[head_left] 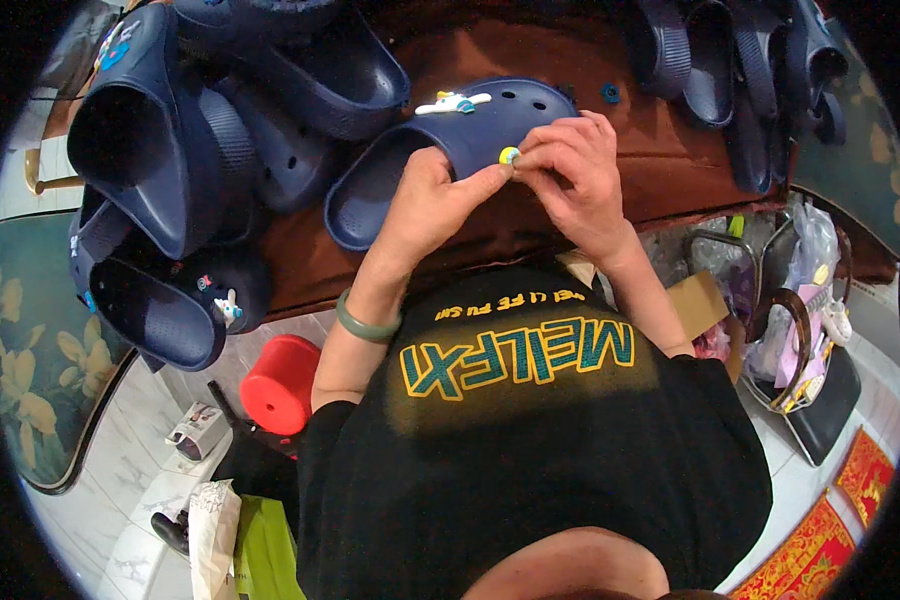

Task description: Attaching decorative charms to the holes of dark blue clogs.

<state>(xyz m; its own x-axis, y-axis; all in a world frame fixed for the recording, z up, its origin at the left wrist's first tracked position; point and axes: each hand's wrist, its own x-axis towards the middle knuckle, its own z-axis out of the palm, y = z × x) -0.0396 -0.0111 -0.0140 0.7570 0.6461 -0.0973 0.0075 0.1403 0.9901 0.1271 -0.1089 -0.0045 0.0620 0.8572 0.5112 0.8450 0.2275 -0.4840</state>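
Note:
A navy blue foam clog (pixel 365 205) lies in front of me on a dark brown cloth (pixel 440 45), its toe pointing to the upper right. My left hand (pixel 432 195) grips the clog at its opening; the fingers are partly hidden inside, and the thumb reaches to a small yellow round shoe charm (pixel 508 156). Pinched against the near side of the clog's upper, that charm is between the fingertips of my right hand (pixel 575 180). Farther up the same clog sits a white figure charm (pixel 454 103) with blue stripes. A small teal charm (pixel 610 92) rests on the cloth beyond my right hand.
Several navy clogs (pixel 140 150) are heaped at the left, some with charms. More clogs (pixel 710 65) stand at the far right. Below the cloth's edge are a red stool (pixel 282 385), a green bag (pixel 265 550), and a chair (pixel 820 400) loaded with plastic bags.

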